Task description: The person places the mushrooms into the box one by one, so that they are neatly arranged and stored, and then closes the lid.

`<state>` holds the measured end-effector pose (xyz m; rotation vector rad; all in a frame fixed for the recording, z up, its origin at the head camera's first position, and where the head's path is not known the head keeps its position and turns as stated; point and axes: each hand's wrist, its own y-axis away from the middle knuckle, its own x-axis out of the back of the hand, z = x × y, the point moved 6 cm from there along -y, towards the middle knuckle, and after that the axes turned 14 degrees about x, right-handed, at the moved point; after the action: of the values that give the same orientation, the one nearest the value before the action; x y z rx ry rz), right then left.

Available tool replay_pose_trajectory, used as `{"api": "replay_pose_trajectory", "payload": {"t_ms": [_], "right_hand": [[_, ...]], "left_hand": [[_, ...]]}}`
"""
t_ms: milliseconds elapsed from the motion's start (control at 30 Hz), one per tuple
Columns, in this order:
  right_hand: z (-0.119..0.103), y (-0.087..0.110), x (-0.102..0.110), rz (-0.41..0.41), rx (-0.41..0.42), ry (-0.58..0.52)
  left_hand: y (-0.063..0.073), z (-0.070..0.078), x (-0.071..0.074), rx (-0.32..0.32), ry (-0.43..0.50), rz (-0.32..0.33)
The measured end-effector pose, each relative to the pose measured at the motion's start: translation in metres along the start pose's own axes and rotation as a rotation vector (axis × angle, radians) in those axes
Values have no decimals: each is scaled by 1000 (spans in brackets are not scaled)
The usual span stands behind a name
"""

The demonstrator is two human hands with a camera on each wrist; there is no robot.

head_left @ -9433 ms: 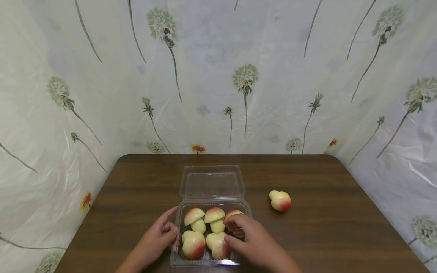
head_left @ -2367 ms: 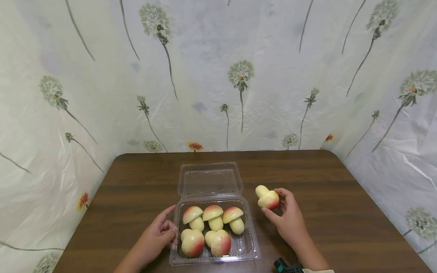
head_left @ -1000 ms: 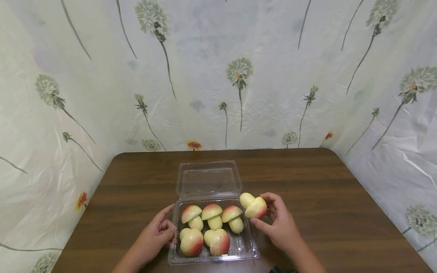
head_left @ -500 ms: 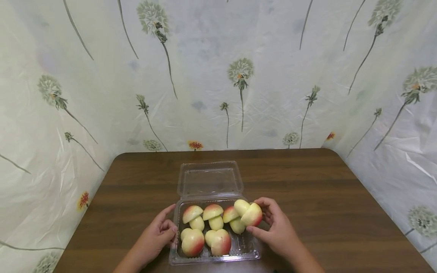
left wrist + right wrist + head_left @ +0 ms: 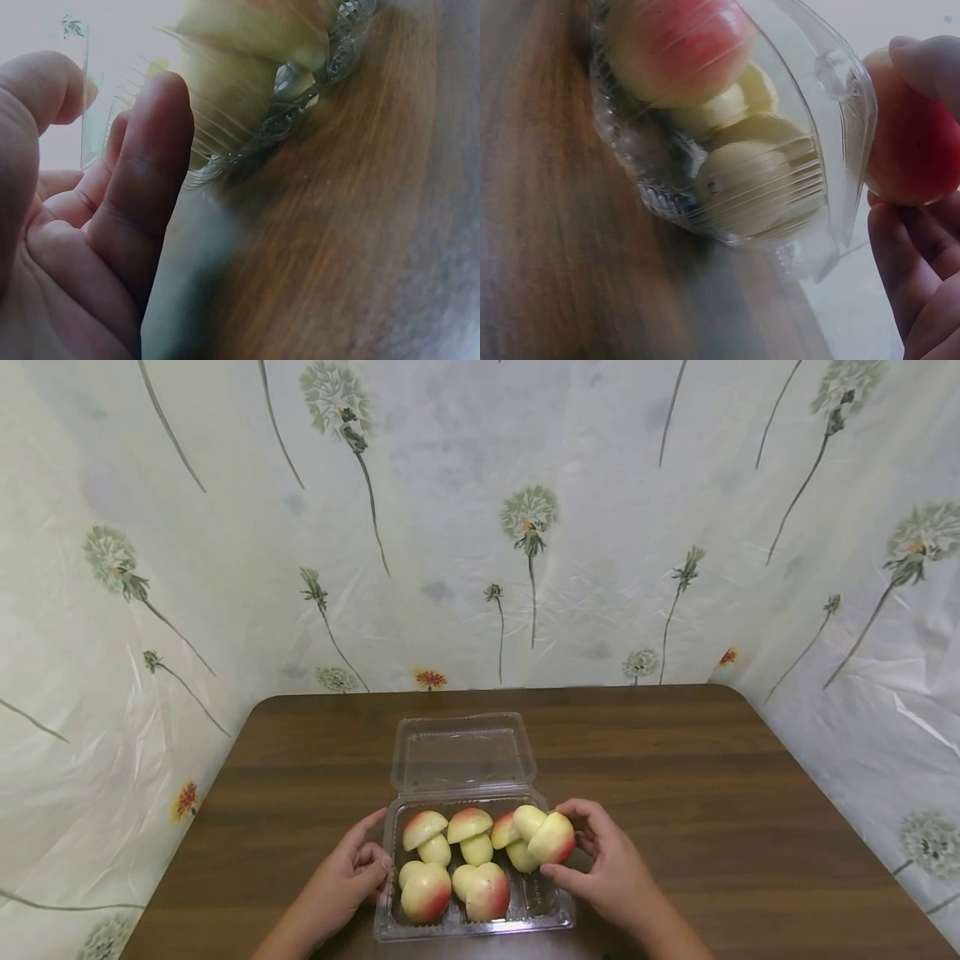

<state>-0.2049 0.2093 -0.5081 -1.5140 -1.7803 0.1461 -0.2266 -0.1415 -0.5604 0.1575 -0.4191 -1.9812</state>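
Note:
A clear plastic clamshell box lies on the table, its lid folded back. Inside sit several artificial mushrooms, yellow with red-tinged caps: a row at the back and two mushrooms, such as this mushroom, at front. My left hand pinches the box's left rim, thumb above and curled fingers below. Between thumb and fingers of my right hand is another mushroom, tilted over the box's right side and partly hiding the back-right mushroom. In the right wrist view its red cap is beside the box wall.
The dark wooden table extends behind and to both sides of the box. A pale dandelion-patterned sheet hangs behind the table and along its sides. The box's front-right compartment shows bare plastic.
My right hand leaves a mushroom at the box's back right, picks up the one from the table's right, then carries it left and down over the box. The left hand stays.

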Motion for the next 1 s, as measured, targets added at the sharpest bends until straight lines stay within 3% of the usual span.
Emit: {"api": "replay_pose_trajectory", "payload": {"t_ms": [367,1000], "right_hand": [[-9,4,-7,-47,13,10],[-21,4,-11,-119,133,142]], "left_hand": [[1,1,0,12,5,9],[0,1,0,-10,-1,10]]}}
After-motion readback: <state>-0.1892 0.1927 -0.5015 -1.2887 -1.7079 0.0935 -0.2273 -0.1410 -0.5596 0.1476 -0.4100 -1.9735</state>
